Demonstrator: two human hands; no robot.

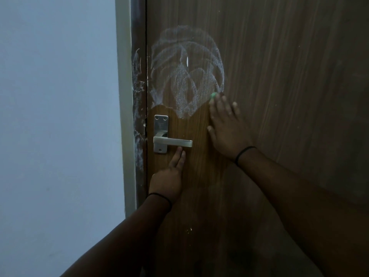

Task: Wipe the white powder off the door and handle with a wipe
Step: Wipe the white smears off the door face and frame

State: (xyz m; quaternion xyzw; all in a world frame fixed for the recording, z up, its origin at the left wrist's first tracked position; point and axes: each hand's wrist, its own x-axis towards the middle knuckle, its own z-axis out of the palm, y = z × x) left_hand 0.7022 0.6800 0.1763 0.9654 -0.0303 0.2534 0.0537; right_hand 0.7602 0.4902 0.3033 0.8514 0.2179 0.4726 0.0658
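my right hand [224,126] is flat on the wooden door [279,76], up and to the right of the lever handle [172,142], fingers straight and pressing. the wipe [213,95] is almost wholly hidden under them, only a small pale green corner peeking out past my fingertips, so its shape is hard to make out. that corner sits at the lower right edge of the white powder [185,76], a chalky smear of looping arcs above the handle. the patch of brown grain just around the handle's plate looks bare. more powder streaks the dark door frame [138,96] left of the handle, flaky and dim. my left hand [169,176] reaches up from below the brushed metal lever, fingers straight, tips touching its underside, gripping nothing. both wrists carry thin black bands.
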